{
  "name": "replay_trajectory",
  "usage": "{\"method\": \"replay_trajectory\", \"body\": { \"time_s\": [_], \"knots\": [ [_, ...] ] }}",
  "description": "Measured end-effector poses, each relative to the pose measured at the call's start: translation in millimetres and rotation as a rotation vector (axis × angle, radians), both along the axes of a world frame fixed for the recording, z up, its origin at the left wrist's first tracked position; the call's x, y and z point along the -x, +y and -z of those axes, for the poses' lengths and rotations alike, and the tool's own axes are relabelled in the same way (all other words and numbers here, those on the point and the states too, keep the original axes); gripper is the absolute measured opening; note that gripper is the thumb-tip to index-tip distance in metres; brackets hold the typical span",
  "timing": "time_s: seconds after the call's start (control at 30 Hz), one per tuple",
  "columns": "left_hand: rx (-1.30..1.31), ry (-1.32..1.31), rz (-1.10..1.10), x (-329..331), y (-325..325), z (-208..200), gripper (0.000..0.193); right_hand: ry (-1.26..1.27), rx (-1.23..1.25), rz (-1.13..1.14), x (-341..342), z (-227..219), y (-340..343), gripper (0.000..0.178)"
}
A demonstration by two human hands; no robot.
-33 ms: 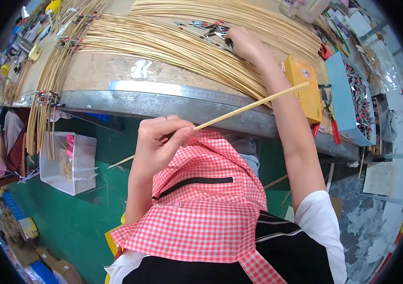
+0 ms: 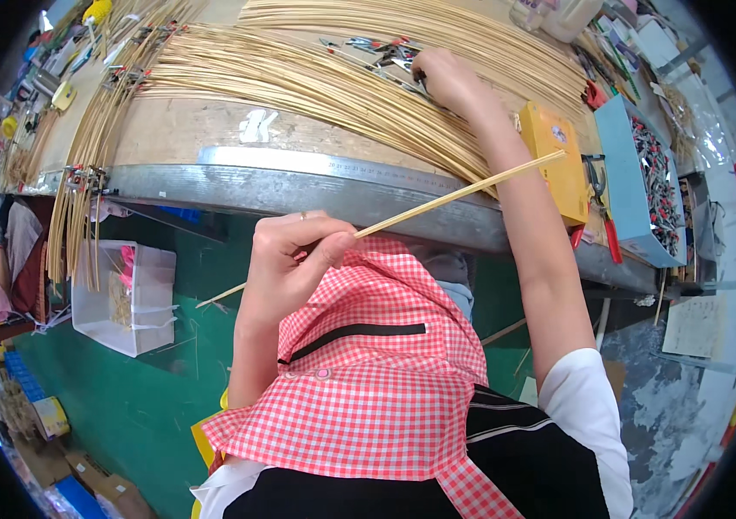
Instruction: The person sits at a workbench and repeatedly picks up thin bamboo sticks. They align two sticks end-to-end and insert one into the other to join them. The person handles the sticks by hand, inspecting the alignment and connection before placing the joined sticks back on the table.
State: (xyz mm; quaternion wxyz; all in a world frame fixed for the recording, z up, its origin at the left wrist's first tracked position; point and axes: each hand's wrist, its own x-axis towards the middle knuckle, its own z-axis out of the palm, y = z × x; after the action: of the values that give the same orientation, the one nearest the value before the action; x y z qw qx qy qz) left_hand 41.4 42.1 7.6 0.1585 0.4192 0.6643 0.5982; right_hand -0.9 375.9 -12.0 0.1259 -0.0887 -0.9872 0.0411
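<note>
My left hand point(image 2: 290, 259) is closed in a pinch around a thin pale bamboo strip point(image 2: 459, 195), in front of the table's edge. The strip slants up to the right, its far end over my right forearm, and its other end shows behind my left wrist. My right hand point(image 2: 453, 80) reaches across the table to a pile of small metal clips point(image 2: 385, 50) with red and black ends. Its fingers are curled at the pile's right side, against something dark that I cannot make out. Long bamboo strips point(image 2: 299, 82) lie in a broad bundle just before the pile.
A metal ruler point(image 2: 290, 162) lies along the table's front edge. To the right are a yellow box point(image 2: 569, 195), red-handled pliers point(image 2: 610, 233) and a blue box point(image 2: 625, 186) of clips. Clipped strips point(image 2: 83, 199) overhang at left, above a white bin point(image 2: 156, 294).
</note>
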Motion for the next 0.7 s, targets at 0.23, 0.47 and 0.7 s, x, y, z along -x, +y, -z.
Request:
{"method": "replay_trajectory", "body": {
  "time_s": [0.23,0.47,0.7],
  "knots": [
    [-0.006,0.037,-0.036,2.8,0.4,4.9,0.007,0.251,0.046,0.088,-31.2,-24.4,-7.5,0.019],
    [-0.020,0.040,-0.095,3.6,0.8,10.0,0.006,0.185,0.763,-0.082,-122.3,-19.6,-118.8,0.031],
    [-0.019,0.186,-0.135,-1.2,5.4,9.4,0.004,0.060,0.332,-0.028,-170.0,-7.9,-140.8,0.026]
  ]
}}
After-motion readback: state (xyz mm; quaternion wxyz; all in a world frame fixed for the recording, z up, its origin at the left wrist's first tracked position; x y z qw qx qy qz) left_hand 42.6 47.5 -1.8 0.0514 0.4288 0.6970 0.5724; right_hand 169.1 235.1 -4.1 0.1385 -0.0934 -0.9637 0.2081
